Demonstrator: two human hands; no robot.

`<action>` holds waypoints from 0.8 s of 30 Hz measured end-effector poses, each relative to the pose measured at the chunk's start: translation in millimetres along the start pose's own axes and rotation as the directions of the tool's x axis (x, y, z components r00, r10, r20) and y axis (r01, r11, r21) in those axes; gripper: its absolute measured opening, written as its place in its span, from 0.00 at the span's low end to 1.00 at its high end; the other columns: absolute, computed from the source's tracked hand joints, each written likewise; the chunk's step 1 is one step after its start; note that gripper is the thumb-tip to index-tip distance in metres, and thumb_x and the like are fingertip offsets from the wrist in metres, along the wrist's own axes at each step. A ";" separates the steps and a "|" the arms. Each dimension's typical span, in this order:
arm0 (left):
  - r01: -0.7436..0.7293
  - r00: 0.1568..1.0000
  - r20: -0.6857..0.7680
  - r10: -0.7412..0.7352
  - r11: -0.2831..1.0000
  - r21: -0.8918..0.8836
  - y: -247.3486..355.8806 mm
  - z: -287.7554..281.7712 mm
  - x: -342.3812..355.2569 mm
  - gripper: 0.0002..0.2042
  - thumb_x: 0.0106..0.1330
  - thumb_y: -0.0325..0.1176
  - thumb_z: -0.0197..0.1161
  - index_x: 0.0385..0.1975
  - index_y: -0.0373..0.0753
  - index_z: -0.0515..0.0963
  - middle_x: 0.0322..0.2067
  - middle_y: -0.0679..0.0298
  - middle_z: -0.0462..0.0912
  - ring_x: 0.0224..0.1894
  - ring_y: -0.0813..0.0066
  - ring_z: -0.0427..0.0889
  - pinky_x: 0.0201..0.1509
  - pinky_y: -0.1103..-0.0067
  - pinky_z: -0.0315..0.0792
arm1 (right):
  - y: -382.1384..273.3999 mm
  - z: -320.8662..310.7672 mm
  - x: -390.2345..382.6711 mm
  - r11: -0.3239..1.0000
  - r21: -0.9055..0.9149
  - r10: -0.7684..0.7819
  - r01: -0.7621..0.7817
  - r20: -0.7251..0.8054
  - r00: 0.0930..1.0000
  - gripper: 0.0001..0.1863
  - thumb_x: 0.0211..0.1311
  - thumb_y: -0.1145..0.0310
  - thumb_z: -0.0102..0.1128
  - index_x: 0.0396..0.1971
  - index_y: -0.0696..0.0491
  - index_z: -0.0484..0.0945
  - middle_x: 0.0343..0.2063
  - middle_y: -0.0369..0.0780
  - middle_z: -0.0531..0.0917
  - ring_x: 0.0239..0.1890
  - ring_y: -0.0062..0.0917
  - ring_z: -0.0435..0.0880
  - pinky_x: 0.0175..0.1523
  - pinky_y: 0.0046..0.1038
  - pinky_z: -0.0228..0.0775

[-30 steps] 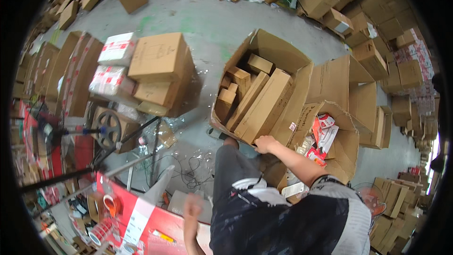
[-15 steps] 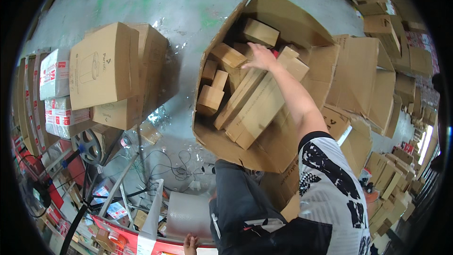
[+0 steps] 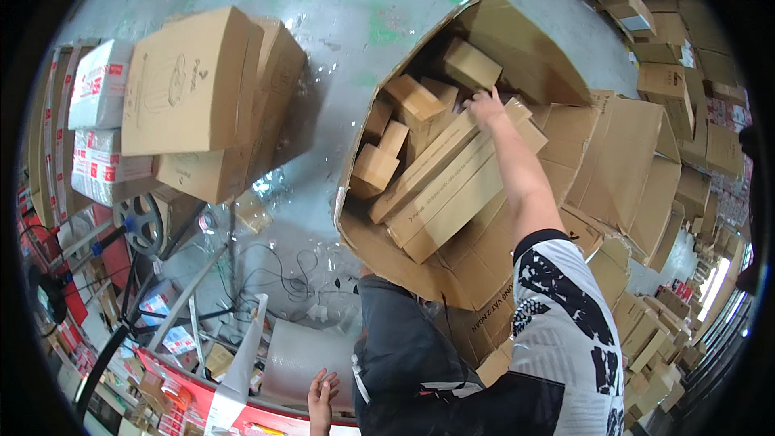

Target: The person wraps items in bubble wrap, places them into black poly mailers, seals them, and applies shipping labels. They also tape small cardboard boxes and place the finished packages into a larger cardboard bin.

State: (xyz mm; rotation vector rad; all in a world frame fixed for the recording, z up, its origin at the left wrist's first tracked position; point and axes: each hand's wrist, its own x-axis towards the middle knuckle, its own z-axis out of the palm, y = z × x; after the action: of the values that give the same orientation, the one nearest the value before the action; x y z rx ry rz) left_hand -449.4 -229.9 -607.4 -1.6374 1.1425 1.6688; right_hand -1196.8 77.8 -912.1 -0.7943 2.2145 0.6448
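Inside the large open cardboard carton (image 3: 464, 262), my right hand (image 3: 488, 109) has its fingers curled at the far end of two long brown boxes (image 3: 448, 202), just below a small box (image 3: 470, 63); its fingertips are partly hidden, and what they grip is unclear. Several shorter boxes (image 3: 374, 171) lie along the carton's left side. Low in the view, my left hand (image 3: 323, 391) is held with loosely bent, separated fingers and nothing in it, near a roll of clear bubble wrap (image 3: 303, 359) and a red bench edge (image 3: 242, 416).
Stacked cartons (image 3: 182, 81) and white wrapped parcels (image 3: 97, 85) stand at left, above a stand with a black wheel (image 3: 141, 222). Cables (image 3: 299, 278) lie on the grey floor (image 3: 339, 0). Open cartons (image 3: 622, 161) and piled boxes (image 3: 662, 97) fill the right side.
My right hand has left the carton's near edge, reached deep inside, then shifted slightly right as its fingers curled. The camera's view has swung, and my left hand sits low with fingers loosely bent.
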 end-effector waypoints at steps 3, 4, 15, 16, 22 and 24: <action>0.085 0.996 0.012 -0.087 0.989 0.123 -44.4 -14.3 26.7 0.28 0.86 0.46 0.60 0.78 0.38 0.68 0.67 0.52 0.83 0.64 0.61 0.85 0.66 0.66 0.78 | 21.1 4.2 18.1 0.977 0.112 -0.167 0.180 -0.118 0.979 0.26 0.53 0.73 0.79 0.55 0.55 0.86 0.58 0.49 0.87 0.63 0.46 0.85 0.67 0.40 0.81; 0.095 0.995 0.020 -0.100 0.984 0.153 -55.5 -18.4 22.7 0.29 0.85 0.48 0.60 0.78 0.40 0.68 0.67 0.52 0.83 0.65 0.60 0.85 0.66 0.65 0.78 | 9.5 -6.7 14.8 0.946 0.203 -0.243 0.254 -0.075 0.967 0.28 0.50 0.72 0.82 0.54 0.55 0.86 0.57 0.51 0.87 0.63 0.46 0.85 0.68 0.41 0.81; -0.094 0.995 0.063 0.081 0.963 0.252 60.4 11.1 62.5 0.28 0.87 0.49 0.57 0.79 0.40 0.68 0.68 0.53 0.83 0.67 0.57 0.84 0.71 0.61 0.76 | -110.2 -147.7 -206.3 0.550 0.811 -0.242 0.201 -0.075 0.967 0.28 0.59 0.40 0.80 0.37 0.54 0.91 0.28 0.45 0.92 0.35 0.40 0.94 0.45 0.42 0.86; -0.133 0.990 0.085 0.115 0.959 0.250 81.0 23.3 61.1 0.28 0.87 0.49 0.56 0.79 0.40 0.68 0.68 0.53 0.83 0.67 0.57 0.84 0.71 0.61 0.76 | -140.7 -142.9 -217.5 0.299 0.952 -0.420 0.063 0.072 0.905 0.24 0.61 0.44 0.80 0.37 0.52 0.92 0.31 0.43 0.93 0.36 0.37 0.94 0.45 0.41 0.85; -0.175 0.982 0.121 0.148 0.950 0.259 147.7 61.5 26.3 0.28 0.87 0.48 0.56 0.78 0.38 0.68 0.69 0.52 0.82 0.68 0.57 0.83 0.71 0.62 0.76 | -126.1 -56.2 -201.4 -0.148 0.932 0.225 0.330 -0.293 0.929 0.12 0.72 0.60 0.72 0.46 0.53 0.90 0.42 0.44 0.92 0.48 0.34 0.90 0.57 0.37 0.81; -0.156 0.985 0.121 0.126 0.944 0.290 150.0 58.7 20.7 0.28 0.87 0.48 0.56 0.79 0.38 0.68 0.69 0.52 0.82 0.68 0.57 0.83 0.70 0.63 0.76 | -40.3 -49.8 -178.6 0.159 0.982 0.862 0.100 -0.187 0.471 0.17 0.78 0.58 0.67 0.53 0.57 0.83 0.47 0.49 0.89 0.55 0.43 0.86 0.65 0.45 0.77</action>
State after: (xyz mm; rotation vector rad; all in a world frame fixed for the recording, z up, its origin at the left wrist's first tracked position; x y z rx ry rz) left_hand -609.1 -259.0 -603.2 -1.2954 1.4115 1.5544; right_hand -1087.6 81.1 -756.9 0.4983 2.9596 -1.1495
